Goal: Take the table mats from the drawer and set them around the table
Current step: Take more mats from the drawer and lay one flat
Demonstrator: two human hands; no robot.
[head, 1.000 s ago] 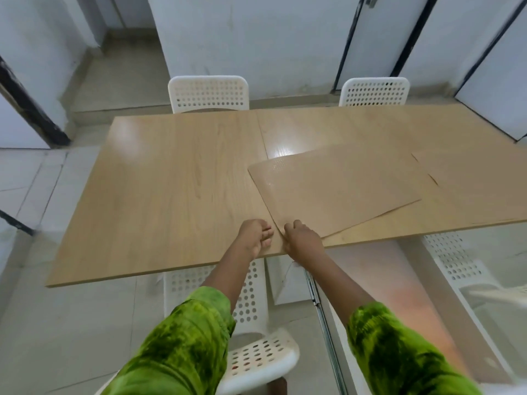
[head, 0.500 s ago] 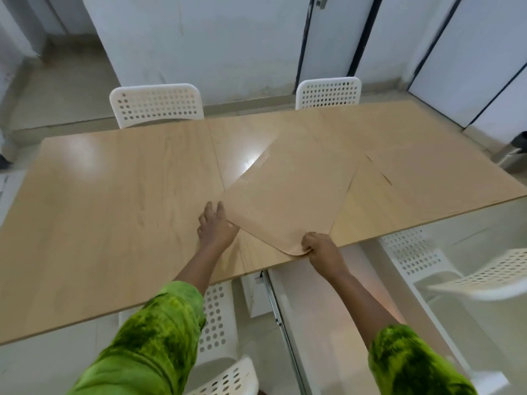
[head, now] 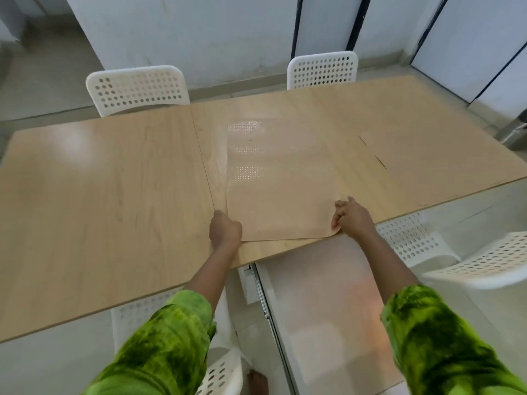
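Squared up from its earlier diagonal, the thin tan rectangular table mat (head: 282, 195) now lies parallel to the light wooden tabletop (head: 108, 195) edge. Both hands grip it (near corners): left hand (head: 225, 232) fisted, right hand (head: 352, 216) pinching. This place looks nearly set.

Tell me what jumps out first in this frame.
Two hands in bright green sleeves: the left hand and right hand grip the near corners of a tan table mat at the wooden table's near edge. A second mat lies far right; white perforated chairs line the far side.

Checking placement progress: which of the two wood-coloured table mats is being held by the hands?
The tan wood-grain table mat at the table's near edge, gripped at its near corners by left hand and right hand. The other tan mat lies untouched, far right.
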